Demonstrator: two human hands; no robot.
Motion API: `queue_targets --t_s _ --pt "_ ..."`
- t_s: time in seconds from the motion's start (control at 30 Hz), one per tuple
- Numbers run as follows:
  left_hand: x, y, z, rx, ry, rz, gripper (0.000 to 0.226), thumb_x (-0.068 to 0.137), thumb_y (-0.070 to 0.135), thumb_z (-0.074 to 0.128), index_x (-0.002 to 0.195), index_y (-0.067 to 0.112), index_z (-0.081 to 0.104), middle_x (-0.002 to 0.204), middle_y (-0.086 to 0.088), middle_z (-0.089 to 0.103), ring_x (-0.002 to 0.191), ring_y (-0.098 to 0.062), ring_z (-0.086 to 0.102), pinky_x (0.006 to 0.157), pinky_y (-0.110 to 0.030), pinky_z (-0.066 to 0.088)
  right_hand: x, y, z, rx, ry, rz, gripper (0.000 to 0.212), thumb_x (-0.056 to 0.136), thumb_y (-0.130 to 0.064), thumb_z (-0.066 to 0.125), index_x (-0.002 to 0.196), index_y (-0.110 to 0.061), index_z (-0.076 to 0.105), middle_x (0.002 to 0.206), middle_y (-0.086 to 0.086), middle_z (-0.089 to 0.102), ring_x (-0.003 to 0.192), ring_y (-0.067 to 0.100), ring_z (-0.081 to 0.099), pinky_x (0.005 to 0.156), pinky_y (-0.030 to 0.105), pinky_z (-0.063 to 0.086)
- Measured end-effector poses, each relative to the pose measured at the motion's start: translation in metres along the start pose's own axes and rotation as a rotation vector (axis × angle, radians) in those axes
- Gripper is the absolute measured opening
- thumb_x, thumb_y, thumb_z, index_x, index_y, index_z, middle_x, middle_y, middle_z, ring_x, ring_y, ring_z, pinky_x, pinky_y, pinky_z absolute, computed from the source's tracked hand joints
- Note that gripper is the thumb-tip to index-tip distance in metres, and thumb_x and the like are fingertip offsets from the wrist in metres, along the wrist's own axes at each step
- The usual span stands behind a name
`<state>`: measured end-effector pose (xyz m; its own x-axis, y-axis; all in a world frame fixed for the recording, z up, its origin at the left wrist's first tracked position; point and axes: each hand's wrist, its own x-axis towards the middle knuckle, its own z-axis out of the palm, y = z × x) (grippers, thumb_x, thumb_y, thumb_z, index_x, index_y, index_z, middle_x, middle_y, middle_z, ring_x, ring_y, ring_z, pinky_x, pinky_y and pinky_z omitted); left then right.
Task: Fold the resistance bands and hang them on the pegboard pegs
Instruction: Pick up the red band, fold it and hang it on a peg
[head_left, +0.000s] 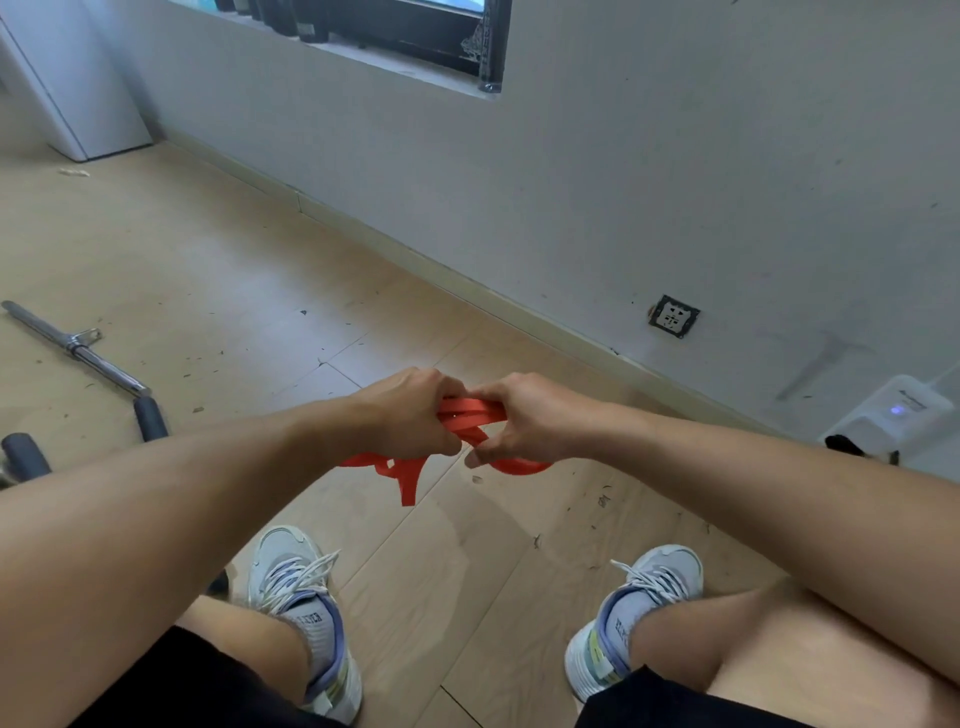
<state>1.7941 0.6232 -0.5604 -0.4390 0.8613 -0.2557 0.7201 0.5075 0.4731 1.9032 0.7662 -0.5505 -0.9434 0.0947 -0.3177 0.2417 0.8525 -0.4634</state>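
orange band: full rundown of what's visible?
The orange resistance band is a flat, rubbery-looking strip, bunched into several overlapping loops. The left hand and right hand grip it close together, held in the air above the wood floor. Loose loops hang below both hands, one end drooping lowest. Nothing else touches it. No pegboard is in view.

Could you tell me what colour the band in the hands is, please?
Orange-red, plain, no pattern; the head view shows the band best.

Place: a home workout room
Signs: wood-look floor, metal bar attachment, wall socket, window sill
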Motion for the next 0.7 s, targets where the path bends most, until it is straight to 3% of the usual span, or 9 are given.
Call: queue_targets --t_s 0.1,0.2,0.4,0.57,0.7 --pt "-0.001 -0.005 -0.002 -0.027 0.010 -0.011 0.030 0.079 0.018 0.079 0.102 0.024 0.061 0.087 0.001 0.067 0.069 -0.015 0.066 0.061 -0.022 0.053 0.005 0.003 0.003 0.021 0.089 -0.018 0.036 0.084 -0.033 0.085 0.117 -0.025 0.076 0.094 -0.004 0.075 0.078 0.010 0.061 0.067 0.023 0.044" --pt "-0.001 -0.010 -0.002 -0.022 0.015 -0.021 0.046 0.076 0.021 0.085 0.113 0.023 0.059 0.095 0.003 0.068 0.078 -0.017 0.069 0.071 -0.027 0.058 0.009 0.004 0.004 0.000 0.073 0.008 0.019 0.089 -0.030 0.080 0.104 -0.018 0.077 0.081 -0.005 0.069 0.065 0.008 0.056 0.063 0.024 0.040" --pt "0.001 -0.006 -0.001 0.071 0.049 0.023 0.052 0.074 0.028 0.088 0.110 0.024 0.050 0.098 0.002 0.071 0.078 -0.018 0.067 0.070 -0.028 0.055 0.010 0.006 0.000 -0.028 -0.031 0.044 0.026 0.088 -0.032 0.076 0.109 -0.024 0.063 0.102 -0.001 0.068 0.089 0.018 0.067 0.084 0.037 0.056" --pt "0.001 -0.004 -0.005 0.216 0.054 -0.026 0.050 0.074 0.041 0.086 0.116 0.023 0.066 0.083 0.010 0.063 0.070 -0.011 0.060 0.060 -0.024 0.045 0.007 0.006 -0.006 0.021 -0.071 0.011 0.021 0.093 -0.024 0.072 0.112 -0.021 0.063 0.098 -0.001 0.074 0.086 0.015 0.073 0.085 0.034 0.057" --pt "0.003 -0.004 -0.007 0.215 0.043 -0.046 0.040 0.072 0.046 0.086 0.104 0.024 0.075 0.070 0.011 0.063 0.060 -0.008 0.060 0.057 -0.024 0.047 0.005 0.004 -0.006 -0.038 -0.097 -0.015 0.025 0.091 -0.040 0.078 0.104 -0.025 0.062 0.090 -0.002 0.071 0.075 0.015 0.070 0.072 0.030 0.053"
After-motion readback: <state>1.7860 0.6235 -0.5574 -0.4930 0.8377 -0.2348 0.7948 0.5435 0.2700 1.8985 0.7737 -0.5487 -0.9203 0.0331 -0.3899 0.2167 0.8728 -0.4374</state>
